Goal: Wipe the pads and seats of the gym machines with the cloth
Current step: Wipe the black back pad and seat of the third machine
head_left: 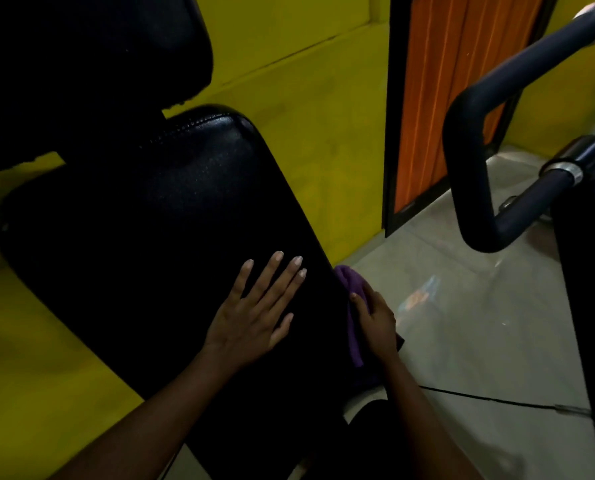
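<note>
Head view had both forearms coming in from the bottom edge. The left grip [254,313] lay released and flat on the pad [150,220], fingers spread. Just beside it, the right grip [375,323] was clenched on the cloth [349,280] at the pad's right edge, its fingertips hidden over that edge. That grip covered most of the cloth. Only a bunched purple fold beyond the knuckles and a strip along the pad's side showed.

To the right, well apart, a bent padded bar [469,168] with a metal collar stood over the grey floor [462,341]. A black post [587,271] was cut off by the frame edge. Farther back, an orange panel [445,98] stood against a yellow wall [306,98].

The pad was long, black and stitched, with grain glinting at its far end and the rest lost in shadow. Beyond it a second pad [91,57] was cut off at the top left.
</note>
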Demonstrator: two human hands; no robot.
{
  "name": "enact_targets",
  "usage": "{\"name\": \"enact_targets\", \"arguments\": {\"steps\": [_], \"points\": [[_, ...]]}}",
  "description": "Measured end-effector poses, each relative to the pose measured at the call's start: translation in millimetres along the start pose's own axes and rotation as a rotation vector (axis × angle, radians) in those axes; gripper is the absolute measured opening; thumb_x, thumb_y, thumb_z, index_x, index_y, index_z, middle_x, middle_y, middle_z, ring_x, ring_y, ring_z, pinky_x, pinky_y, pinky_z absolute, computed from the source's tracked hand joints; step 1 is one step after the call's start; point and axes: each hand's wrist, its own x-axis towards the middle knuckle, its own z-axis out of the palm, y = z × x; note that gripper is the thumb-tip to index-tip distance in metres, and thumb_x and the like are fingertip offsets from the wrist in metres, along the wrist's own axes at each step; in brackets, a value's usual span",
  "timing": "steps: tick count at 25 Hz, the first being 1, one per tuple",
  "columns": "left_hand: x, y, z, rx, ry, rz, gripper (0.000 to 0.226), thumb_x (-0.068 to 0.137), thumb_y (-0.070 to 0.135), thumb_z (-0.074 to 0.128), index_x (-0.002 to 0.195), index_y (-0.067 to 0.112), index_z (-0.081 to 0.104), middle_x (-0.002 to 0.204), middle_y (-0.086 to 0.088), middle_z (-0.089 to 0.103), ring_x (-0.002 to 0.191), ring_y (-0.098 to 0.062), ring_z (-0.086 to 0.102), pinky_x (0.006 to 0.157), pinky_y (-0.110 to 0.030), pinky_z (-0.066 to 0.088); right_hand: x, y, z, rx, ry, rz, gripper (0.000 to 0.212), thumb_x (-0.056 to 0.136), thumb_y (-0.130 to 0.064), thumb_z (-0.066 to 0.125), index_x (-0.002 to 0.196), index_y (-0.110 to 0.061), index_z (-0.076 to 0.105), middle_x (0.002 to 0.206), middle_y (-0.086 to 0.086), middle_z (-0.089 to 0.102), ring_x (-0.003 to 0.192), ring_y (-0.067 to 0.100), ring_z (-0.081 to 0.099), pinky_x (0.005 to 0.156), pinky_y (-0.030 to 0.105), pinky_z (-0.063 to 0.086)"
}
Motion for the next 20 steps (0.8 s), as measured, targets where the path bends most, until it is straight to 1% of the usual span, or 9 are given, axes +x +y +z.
{"name": "enact_targets", "arguments": {"steps": [3,5,6,8,10,13,16,18,20], "points": [[1,2,-3,-0.045,0.010,-0.022,0.067,0.089,0.041,0.035,0.149,0.013,0.022,0.157,-0.006,0.017,0.146,-0.029,0.007,0.116,-0.051,-0.002,17,-46,12,0.083,-0.017,-0.146,0.053,0.087,-0.047,0.042,0.131,-0.018,0.051,0.128,0.000,0.056,0.115,0.011,0.050,0.093,0.024,0.037],[-1,10,-3,-0.066,-0.003,-0.022,0.066,0.089,0.040,0.034,0.149,0.012,0.024,0.157,-0.007,0.018,0.146,-0.029,0.009,0.116,-0.053,0.000,17,-60,17,0.147,-0.013,-0.149,0.048,0.091,-0.047,0.043,0.128,-0.017,0.054,0.124,0.003,0.058,0.114,0.015,0.052,0.090,0.021,0.036],[-1,16,0,-0.066,-0.010,0.003,0.066,0.089,0.040,0.033,0.149,0.012,0.024,0.157,-0.007,0.018,0.145,-0.030,0.009,0.115,-0.053,0.000,15,-54,17,0.126,-0.010,-0.123,0.043,0.094,-0.045,0.043,0.127,-0.019,0.054,0.123,0.005,0.059,0.113,0.017,0.052,0.087,0.020,0.035],[0,37,10,-0.084,-0.011,0.066,0.066,0.089,0.040,0.033,0.148,0.011,0.025,0.157,-0.007,0.020,0.145,-0.030,0.010,0.116,-0.054,-0.001,8,-15,10,0.066,0.006,-0.018,0.040,0.095,-0.043,0.043,0.126,-0.020,0.056,0.121,0.006,0.060,0.113,0.019,0.053,0.082,0.017,0.032],[-4,67,23,-0.132,-0.034,0.134,0.066,0.088,0.039,0.034,0.147,0.011,0.027,0.156,-0.007,0.021,0.145,-0.030,0.012,0.117,-0.053,-0.005,-2,34,0,0.049,0.004,0.117,0.039,0.095,-0.043,0.043,0.122,-0.020,0.059,0.116,0.006,0.062,0.110,0.020,0.055,0.083,0.020,0.035],[-11,105,39,-0.158,-0.046,0.209,0.067,0.088,0.039,0.032,0.148,0.011,0.024,0.157,-0.008,0.019,0.145,-0.031,0.009,0.117,-0.052,-0.007,-10,101,-6,0.100,-0.003,0.280,0.041,0.094,-0.043,0.045,0.111,-0.011,0.063,0.110,0.011,0.064,0.108,0.025,0.057,0.093,0.030,0.041],[-15,119,50,-0.143,-0.001,0.176,0.066,0.090,0.040,0.031,0.149,0.012,0.023,0.157,-0.007,0.016,0.144,-0.031,0.010,0.117,-0.052,-0.005,-6,154,-3,0.142,-0.018,0.390,0.052,0.086,-0.056,0.049,0.108,-0.011,0.065,0.113,0.012,0.065,0.110,0.026,0.057,0.102,0.042,0.040],[-15,119,53,-0.135,0.035,0.180,0.065,0.091,0.040,0.032,0.148,0.012,0.024,0.157,-0.008,0.018,0.144,-0.032,0.013,0.117,-0.052,-0.003,2,172,-6,0.130,-0.081,0.465,0.064,0.080,-0.063,0.047,0.115,-0.012,0.062,0.119,0.007,0.063,0.112,0.021,0.056,0.105,0.041,0.039],[-15,118,54,-0.134,0.045,0.189,0.064,0.091,0.040,0.033,0.148,0.011,0.026,0.156,-0.007,0.020,0.143,-0.032,0.016,0.117,-0.052,-0.002,3,166,-13,0.117,-0.150,0.541,0.056,0.087,-0.058,0.045,0.119,-0.015,0.060,0.120,-0.001,0.060,0.107,0.014,0.053,0.104,0.036,0.039]]}}
